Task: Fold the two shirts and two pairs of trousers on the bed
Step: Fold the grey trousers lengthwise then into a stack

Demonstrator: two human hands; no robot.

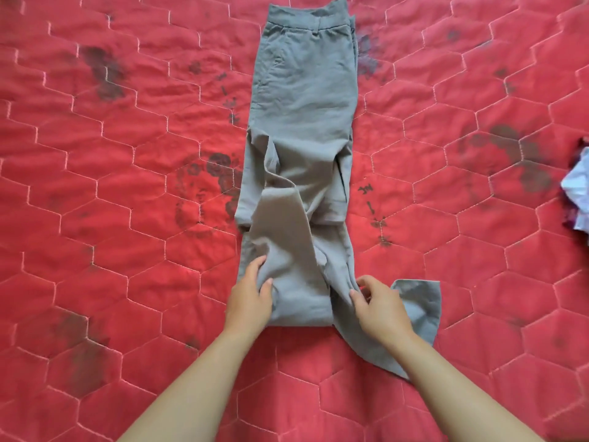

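The grey trousers (306, 106) look soft, limp (light too); left hand (251, 298) presses flat; right hand (381, 306) pinches the stray leg; take its hem.

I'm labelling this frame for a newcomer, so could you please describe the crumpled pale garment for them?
The red quilted bed cover fills the view, with grey trousers down its middle. At the right edge, about halfway up, lies the crumpled cloth: the only pale blue item, cut off by the frame.
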